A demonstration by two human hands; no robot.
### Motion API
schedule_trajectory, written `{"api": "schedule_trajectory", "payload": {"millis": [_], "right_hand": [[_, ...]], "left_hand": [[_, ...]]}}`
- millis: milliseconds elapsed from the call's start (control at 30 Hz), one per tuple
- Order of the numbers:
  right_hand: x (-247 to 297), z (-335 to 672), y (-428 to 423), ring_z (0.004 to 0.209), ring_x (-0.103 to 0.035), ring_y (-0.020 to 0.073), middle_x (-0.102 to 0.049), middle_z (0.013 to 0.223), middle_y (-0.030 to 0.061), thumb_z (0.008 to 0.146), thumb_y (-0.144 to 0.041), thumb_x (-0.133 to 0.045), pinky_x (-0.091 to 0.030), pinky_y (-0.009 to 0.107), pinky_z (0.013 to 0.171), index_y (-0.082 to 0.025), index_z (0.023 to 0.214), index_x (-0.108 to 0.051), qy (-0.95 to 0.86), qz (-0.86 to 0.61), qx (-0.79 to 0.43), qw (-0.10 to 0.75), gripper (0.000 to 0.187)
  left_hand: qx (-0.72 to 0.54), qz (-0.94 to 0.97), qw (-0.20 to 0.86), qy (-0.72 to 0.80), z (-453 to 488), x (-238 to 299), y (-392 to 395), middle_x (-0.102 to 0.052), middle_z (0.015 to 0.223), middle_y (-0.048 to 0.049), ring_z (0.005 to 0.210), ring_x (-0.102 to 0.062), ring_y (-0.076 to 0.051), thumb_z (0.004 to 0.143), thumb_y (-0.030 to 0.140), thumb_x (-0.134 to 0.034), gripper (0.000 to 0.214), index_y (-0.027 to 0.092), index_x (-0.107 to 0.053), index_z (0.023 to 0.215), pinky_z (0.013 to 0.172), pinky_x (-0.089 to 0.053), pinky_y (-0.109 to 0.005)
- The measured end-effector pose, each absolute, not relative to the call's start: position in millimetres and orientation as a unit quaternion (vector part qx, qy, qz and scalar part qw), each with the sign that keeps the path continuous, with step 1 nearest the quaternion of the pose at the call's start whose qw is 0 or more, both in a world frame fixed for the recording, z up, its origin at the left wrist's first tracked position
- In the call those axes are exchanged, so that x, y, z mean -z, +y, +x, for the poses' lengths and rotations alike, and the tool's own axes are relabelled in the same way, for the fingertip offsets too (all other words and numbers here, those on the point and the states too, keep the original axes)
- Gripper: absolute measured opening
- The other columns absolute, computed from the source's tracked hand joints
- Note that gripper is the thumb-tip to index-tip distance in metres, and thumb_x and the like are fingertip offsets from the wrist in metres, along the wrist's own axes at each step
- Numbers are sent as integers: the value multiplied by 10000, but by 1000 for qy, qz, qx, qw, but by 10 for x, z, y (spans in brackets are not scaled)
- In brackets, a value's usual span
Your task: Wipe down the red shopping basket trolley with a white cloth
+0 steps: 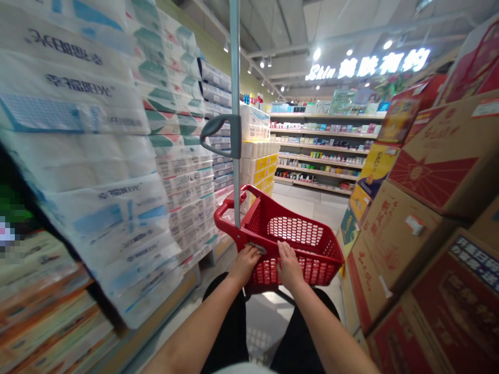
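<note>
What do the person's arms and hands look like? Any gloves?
No gloves! The left hand and right hand are bare, with five fingers each. The left arm and right arm show no sleeves, watch or bracelet.

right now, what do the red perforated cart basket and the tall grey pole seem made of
The red perforated cart basket seems glossy moulded plastic: smooth highlights, regular holes. The tall grey pole is probably satin metal, being slim, straight and softly sheened.
</note>
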State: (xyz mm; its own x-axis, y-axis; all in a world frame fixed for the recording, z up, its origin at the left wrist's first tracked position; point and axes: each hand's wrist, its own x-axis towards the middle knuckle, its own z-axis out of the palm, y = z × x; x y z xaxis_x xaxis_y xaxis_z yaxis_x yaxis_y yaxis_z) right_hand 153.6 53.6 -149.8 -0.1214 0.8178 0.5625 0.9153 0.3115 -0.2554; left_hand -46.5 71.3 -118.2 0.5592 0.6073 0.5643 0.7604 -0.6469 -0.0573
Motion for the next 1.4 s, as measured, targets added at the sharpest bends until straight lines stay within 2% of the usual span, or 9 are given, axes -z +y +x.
{"api": "schedule_trajectory", "payload": {"millis": [100, 267, 467, 633, 833, 1000, 1167, 1333, 1400], "right_hand": [[1483, 1538, 529, 1377, -301, 237, -401, 1450, 120, 790, -85, -410, -267, 427, 1137, -118, 1456, -303, -742, -585, 79, 318, 676], [1467, 1533, 527, 1376, -301, 240, -391, 1455, 133, 782, -79, -419, -263, 420, 1141, -93, 1448, -315, -745, -585, 76, 312, 674], [1478, 1527, 528, 1391, -269, 226, -389, 1459, 110, 768, -47, -409, -249, 410, 1148, -114, 1454, -305, -744, -584, 75, 316, 697], [1472, 1537, 526, 1384, -284, 238, -392, 1454, 132, 770, -48, -406, -257, 419, 1146, -90, 1446, -319, -746, -585, 71, 310, 682], [1466, 1547, 528, 1387, -279, 238, -387, 1459, 129, 764, -41, -391, -249, 438, 1149, -93, 1444, -324, -747, -583, 68, 313, 685], [1471, 1546, 521, 1383, -288, 236, -392, 1457, 120, 769, -50, -411, -258, 432, 1145, -123, 1458, -302, -745, -582, 66, 319, 702], [1445, 1547, 516, 1389, -277, 230, -381, 1463, 127, 768, -40, -404, -245, 412, 1153, -91, 1443, -326, -748, -585, 64, 308, 681], [1419, 1548, 529, 1385, -282, 243, -384, 1459, 135, 766, -52, -411, -258, 426, 1146, -80, 1447, -312, -748, -587, 59, 303, 689], [1417, 1548, 535, 1385, -282, 246, -382, 1460, 137, 761, -49, -411, -257, 427, 1145, -78, 1446, -313, -751, -585, 57, 301, 693]], "left_hand": [[278, -867, 163, -379, -439, 1157, 726, -623, 1162, -63, 1142, -490, -195, 918, 153, -429, 286, 203, -636, 1109, 965, -450, -366], [202, -875, 95, -430, -385, 1154, 698, -652, 1046, -61, 1060, -530, -204, 898, 139, -453, 258, 208, -682, 995, 873, -485, -336], [214, -881, 32, -420, -141, 1100, 702, -605, 1176, -52, 1140, -464, -193, 903, 135, -437, 302, 215, -631, 1120, 976, -416, -325], [158, -876, 6, -456, -82, 1158, 676, -648, 1005, -66, 1039, -521, -220, 894, 128, -418, 287, 189, -686, 974, 875, -458, -328], [224, -878, 24, -423, -37, 1097, 669, -564, 1246, -54, 1193, -425, -213, 892, 101, -391, 372, 206, -591, 1188, 1021, -379, -359], [172, -871, -6, -461, -18, 1196, 664, -627, 1054, -64, 1062, -503, -216, 875, 110, -411, 302, 194, -672, 1001, 910, -438, -327], [193, -867, -21, -459, 19, 1194, 674, -552, 1267, -56, 1205, -404, -214, 903, 134, -368, 366, 200, -597, 1180, 1013, -363, -328], [154, -850, -53, -500, 12, 1237, 666, -620, 1115, -80, 1074, -507, -212, 871, 106, -378, 343, 182, -667, 1039, 922, -413, -318], [154, -846, -55, -508, -7, 1247, 654, -604, 1165, -72, 1091, -503, -204, 862, 105, -386, 350, 191, -659, 1063, 927, -410, -305]]}}
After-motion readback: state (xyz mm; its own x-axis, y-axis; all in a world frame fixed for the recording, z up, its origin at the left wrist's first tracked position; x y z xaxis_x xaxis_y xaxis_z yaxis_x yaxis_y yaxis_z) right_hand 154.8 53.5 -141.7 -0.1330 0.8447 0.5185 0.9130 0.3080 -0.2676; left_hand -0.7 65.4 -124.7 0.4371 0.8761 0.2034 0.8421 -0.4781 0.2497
